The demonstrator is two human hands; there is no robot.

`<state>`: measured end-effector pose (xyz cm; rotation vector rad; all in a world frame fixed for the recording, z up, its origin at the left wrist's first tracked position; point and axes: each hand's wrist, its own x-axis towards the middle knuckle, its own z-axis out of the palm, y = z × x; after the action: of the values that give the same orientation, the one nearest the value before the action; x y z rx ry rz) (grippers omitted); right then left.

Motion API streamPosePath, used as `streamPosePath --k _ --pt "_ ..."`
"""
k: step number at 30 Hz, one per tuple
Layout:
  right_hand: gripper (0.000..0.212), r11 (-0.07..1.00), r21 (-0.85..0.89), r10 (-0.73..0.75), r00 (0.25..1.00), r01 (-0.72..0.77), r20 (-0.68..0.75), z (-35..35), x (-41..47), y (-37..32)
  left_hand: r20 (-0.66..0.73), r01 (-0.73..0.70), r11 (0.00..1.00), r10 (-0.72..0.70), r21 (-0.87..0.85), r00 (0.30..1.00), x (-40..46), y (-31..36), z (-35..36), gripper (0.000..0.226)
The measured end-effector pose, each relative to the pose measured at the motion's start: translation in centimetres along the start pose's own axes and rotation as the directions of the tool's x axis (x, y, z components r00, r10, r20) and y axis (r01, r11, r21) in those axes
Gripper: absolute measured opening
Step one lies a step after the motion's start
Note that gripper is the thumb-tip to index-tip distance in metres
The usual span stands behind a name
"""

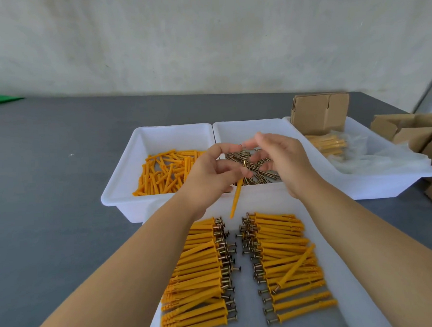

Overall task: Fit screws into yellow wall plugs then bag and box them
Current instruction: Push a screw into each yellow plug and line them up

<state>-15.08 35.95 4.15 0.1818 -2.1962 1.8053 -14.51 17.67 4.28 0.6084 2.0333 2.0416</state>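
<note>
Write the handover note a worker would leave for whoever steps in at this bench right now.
Left hand: holds one yellow wall plug, screw going in.
Right hand: open over the screw tub.
Loose plugs: left tub.
Done: two rows of fitted plugs on the near tray; some bagged ones in the right tub.
Left: fit the rest, bag, fill cardboard boxes.

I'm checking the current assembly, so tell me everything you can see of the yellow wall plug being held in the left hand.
The yellow wall plug is a long, slim orange-yellow peg that looks like plastic, tapering to a point at its lower end. It hangs nearly upright, tip down and slightly left, above the white tray of finished pieces and touching none of them. Its top is pinched in the left hand, with a brass-coloured screw showing just above. The right hand hovers close by, open.
</note>
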Motion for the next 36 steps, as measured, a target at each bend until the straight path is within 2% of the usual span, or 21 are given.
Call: streamPosePath --k 4,9,11,14,18,20,22,25,28,29,31,33,35,36 --pt "0.026 0.998 0.040 0.056 0.981 -0.050 -0.187 -1.2 0.4 0.5 0.156 -0.046 0.999 0.048 -0.017 0.987 -0.4 0.5 0.8 0.038" --pt "0.023 0.996 0.049 0.086 0.944 -0.074 -0.318 -1.9 0.6 1.0 0.275 -0.085 0.968 0.017 0.237 0.961 -0.9 -0.1 3.0 0.013" --pt "0.023 0.996 0.044 0.087 0.941 -0.077 -0.326 -2.0 0.7 1.2 0.298 -0.139 0.918 0.025 0.371 0.954 -1.1 -0.4 3.7 0.013" --pt "0.023 0.998 0.008 0.064 0.952 -0.065 -0.299 -2.0 0.7 1.4 0.381 -0.248 0.786 0.017 0.567 0.924 -1.3 -0.8 4.4 0.012" --pt "0.018 0.995 -0.091 0.023 0.966 -0.048 -0.257 -2.1 0.7 1.8 0.489 -0.418 0.461 -0.041 0.783 0.871 -1.2 -1.0 4.8 0.008" --pt "0.017 0.973 -0.226 -0.023 0.970 -0.034 -0.244 -2.1 0.8 2.2 0.490 -0.448 0.345 -0.038 0.824 0.871 -1.1 -1.1 4.9 0.010" --pt "0.017 0.898 -0.440 -0.085 0.977 -0.011 -0.197 -2.1 1.0 2.6 0.487 -0.465 0.288 -0.007 0.837 0.873 -0.9 -1.3 4.9 0.016" --pt "0.020 0.696 -0.718 -0.059 0.996 -0.008 -0.068 -2.1 1.2 3.1 0.442 -0.454 0.257 0.106 0.853 0.891 -0.6 -1.4 4.2 0.025" --pt "0.022 0.544 -0.835 0.189 0.981 -0.077 0.032 -2.4 1.6 3.3 0.354 -0.414 0.289 0.239 0.863 0.904 -0.2 -1.2 3.4 0.022" --pt "0.026 0.490 -0.867 0.304 0.950 -0.089 0.074 -2.3 1.8 3.3 0.305 -0.391 0.314 0.290 0.865 0.907 -0.1 -1.1 3.1 0.018" --pt "0.039 0.365 -0.930 0.515 0.841 -0.040 0.166 -2.0 2.5 2.9 0.170 -0.323 0.352 0.401 0.878 0.900 0.3 -0.9 2.0 0.011" --pt "0.046 0.312 -0.950 0.638 0.739 0.011 0.218 -1.6 3.1 2.5 0.012 -0.198 0.360 0.458 0.912 0.889 0.9 -0.9 0.4 0.014" --pt "0.048 0.322 -0.947 0.682 0.693 0.002 0.234 -1.5 3.3 2.2 -0.129 -0.015 0.340 0.395 0.940 0.909 1.4 -1.3 -1.6 0.019" --pt "0.048 0.335 -0.942 0.686 0.689 -0.010 0.236 -1.5 3.3 2.1 -0.191 0.094 0.313 0.297 0.945 0.936 1.7 -1.6 -2.5 0.024"
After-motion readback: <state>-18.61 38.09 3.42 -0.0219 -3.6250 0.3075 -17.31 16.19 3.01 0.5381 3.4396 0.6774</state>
